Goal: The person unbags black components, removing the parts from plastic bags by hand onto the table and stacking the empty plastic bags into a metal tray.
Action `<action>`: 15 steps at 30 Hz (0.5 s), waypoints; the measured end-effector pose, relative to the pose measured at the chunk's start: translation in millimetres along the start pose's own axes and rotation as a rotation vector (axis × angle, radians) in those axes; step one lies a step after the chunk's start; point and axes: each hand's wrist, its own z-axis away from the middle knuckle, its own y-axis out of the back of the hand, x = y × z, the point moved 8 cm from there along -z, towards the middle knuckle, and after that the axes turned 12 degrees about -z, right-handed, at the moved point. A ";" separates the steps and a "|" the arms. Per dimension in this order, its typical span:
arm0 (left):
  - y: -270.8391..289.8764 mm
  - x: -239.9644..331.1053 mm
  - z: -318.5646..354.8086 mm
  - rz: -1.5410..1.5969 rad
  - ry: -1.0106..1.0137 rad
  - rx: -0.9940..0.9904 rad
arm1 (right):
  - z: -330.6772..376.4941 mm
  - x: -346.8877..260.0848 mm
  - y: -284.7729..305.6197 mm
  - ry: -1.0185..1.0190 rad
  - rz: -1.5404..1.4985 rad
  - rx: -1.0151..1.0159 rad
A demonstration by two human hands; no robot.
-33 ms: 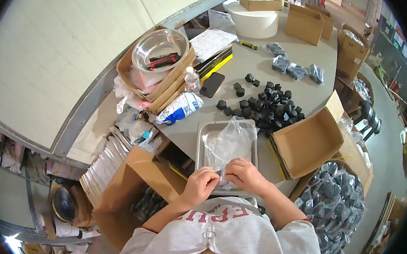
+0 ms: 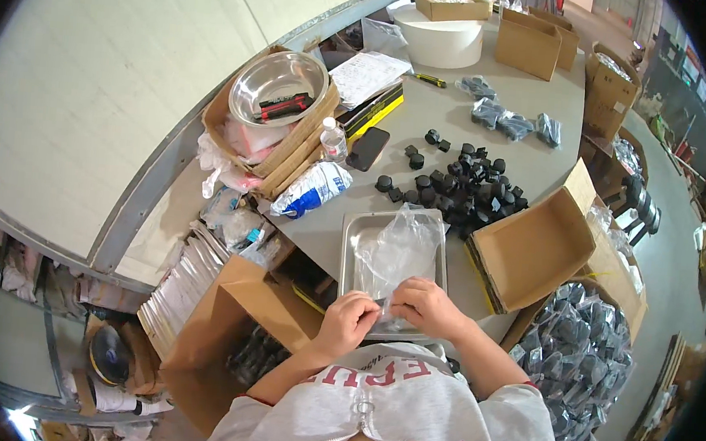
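pinching a small clear plastic bag (image 2: 385,311) between them, the left hand (image 2: 350,321) and the right hand (image 2: 429,307) sit close together, the fingertips of each clamped on the plastic. the bag is just above the near end of a metal tray (image 2: 350,253); what it contains, if anything, is too small to tell. more clear plastic (image 2: 402,253) lies loose in the tray, which rests on the grey table (image 2: 429,102). just beyond the tray spreads a pile of black caps (image 2: 476,189), and to its right an open cardboard box (image 2: 537,253) is tilted. left of the pile are a dark phone (image 2: 368,149), a clear bottle (image 2: 333,141) and a blue and white packet (image 2: 314,191). farther up the table lie several wrapped black bundles (image 2: 513,125). at the lower right, bagged black parts (image 2: 579,354) fill a container; at the lower left, an open carton (image 2: 205,358) holds dark pieces (image 2: 257,356).
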 end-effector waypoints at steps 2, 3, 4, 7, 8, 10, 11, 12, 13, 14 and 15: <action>-2.7 -4.7 2.7 0.024 0.056 0.000 | 2.6 -1.4 -1.9 0.003 0.081 0.056; -2.7 -5.9 4.3 0.024 0.057 -0.001 | 6.9 -3.3 -3.1 0.001 0.157 0.117; -2.7 -9.1 6.0 0.043 0.081 -0.004 | 12.5 -2.0 -1.7 0.010 0.132 0.200; 2.4 -12.9 10.0 0.080 0.185 -0.020 | 17.4 -5.6 19.0 -0.001 0.055 0.444; 2.6 -16.7 12.5 0.097 0.263 -0.037 | 20.5 -5.9 24.4 0.022 0.019 0.485; 3.7 -19.0 15.2 0.174 0.268 -0.008 | 20.6 -6.3 25.0 0.056 -0.016 0.498; 4.7 -21.3 15.9 0.249 0.272 0.023 | 20.7 -8.0 25.6 0.091 -0.053 0.509; 5.5 -27.4 16.3 0.339 0.306 0.089 | 20.2 -9.2 24.4 0.090 -0.053 0.506; 6.2 -33.3 16.4 0.428 0.339 0.155 | 17.2 -8.3 20.0 0.066 -0.143 0.464; 6.0 -36.1 16.7 0.512 0.353 0.185 | 15.1 -7.0 16.1 0.041 -0.233 0.422; 3.6 -39.6 16.1 0.668 0.379 0.193 | 15.4 -7.0 17.0 0.038 -0.236 0.418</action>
